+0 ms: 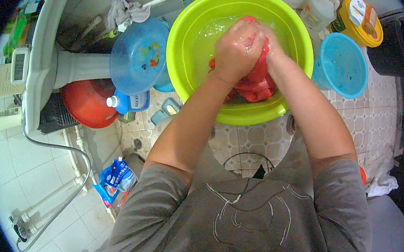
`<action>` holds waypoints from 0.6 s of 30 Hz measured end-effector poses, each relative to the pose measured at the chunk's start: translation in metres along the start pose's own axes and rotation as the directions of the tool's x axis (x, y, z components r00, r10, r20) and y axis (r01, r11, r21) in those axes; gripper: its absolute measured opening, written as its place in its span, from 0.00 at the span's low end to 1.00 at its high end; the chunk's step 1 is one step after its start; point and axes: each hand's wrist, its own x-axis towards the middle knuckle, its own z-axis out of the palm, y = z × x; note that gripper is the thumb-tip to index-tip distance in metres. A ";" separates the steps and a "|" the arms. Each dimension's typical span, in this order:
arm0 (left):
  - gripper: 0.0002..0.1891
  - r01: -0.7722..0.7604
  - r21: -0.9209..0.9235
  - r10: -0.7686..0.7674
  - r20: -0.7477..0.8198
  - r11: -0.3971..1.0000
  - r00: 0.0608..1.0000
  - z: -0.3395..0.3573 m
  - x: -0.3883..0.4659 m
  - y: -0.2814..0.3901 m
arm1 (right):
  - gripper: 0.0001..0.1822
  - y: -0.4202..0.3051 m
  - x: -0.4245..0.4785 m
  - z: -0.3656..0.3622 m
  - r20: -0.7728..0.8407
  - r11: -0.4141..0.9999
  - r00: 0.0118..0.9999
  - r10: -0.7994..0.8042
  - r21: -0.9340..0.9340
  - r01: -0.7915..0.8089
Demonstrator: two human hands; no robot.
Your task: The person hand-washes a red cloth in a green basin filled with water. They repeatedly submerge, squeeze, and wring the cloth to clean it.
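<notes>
A wet red cloth (255,85) is bunched up over a lime-green plastic basin (179,45) with water in it. My left hand (239,46) is closed around the cloth's upper part, knuckles upward. Pressed against it from the other side is my right hand (271,40), also gripping the cloth and partly covered by the left. A bit of red pokes out above both fists. The lower folds hang down into the basin, near its front wall.
Left of the basin are a translucent blue basin (127,57), a red basin (91,109), a blue detergent bottle (133,101) and a pedestal sink (50,34). To the right stand a light-blue bucket (343,67), a yellow tub (362,26) and a clear plastic jug (317,12).
</notes>
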 end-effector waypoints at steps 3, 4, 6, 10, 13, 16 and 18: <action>0.06 0.049 0.000 -0.049 0.061 0.999 0.997 -0.006 0.000 -0.003 | 0.09 0.001 0.002 0.005 -0.072 0.985 0.997 -0.010 -0.170 -0.002; 0.08 0.103 -0.028 -0.100 0.095 0.994 0.991 -0.010 0.000 -0.001 | 0.09 -0.001 -0.002 0.010 -0.094 0.984 0.995 -0.010 -0.181 -0.007; 0.10 0.179 -0.062 -0.172 0.114 0.982 0.979 -0.013 0.001 0.000 | 0.09 -0.003 -0.004 0.015 -0.132 0.988 0.991 -0.009 -0.152 -0.011; 0.11 0.306 -0.025 -0.304 0.069 0.952 0.950 -0.013 -0.001 -0.013 | 0.12 -0.003 0.012 0.012 -0.296 0.898 0.926 -0.233 -0.431 0.088; 0.14 0.499 0.065 -0.503 0.115 0.864 0.856 -0.019 -0.002 -0.048 | 0.19 -0.019 0.024 0.007 -0.300 0.616 0.869 -0.394 -0.787 0.008; 0.22 0.321 0.345 -0.402 0.195 0.882 0.895 -0.018 -0.025 -0.068 | 0.32 -0.031 0.010 0.018 -0.254 0.202 0.846 -0.468 -0.963 -0.177; 0.28 0.173 0.483 -0.364 0.337 0.858 0.868 -0.012 -0.041 -0.076 | 0.37 -0.025 -0.006 0.024 -0.149 -0.094 0.913 -0.380 -0.976 -0.199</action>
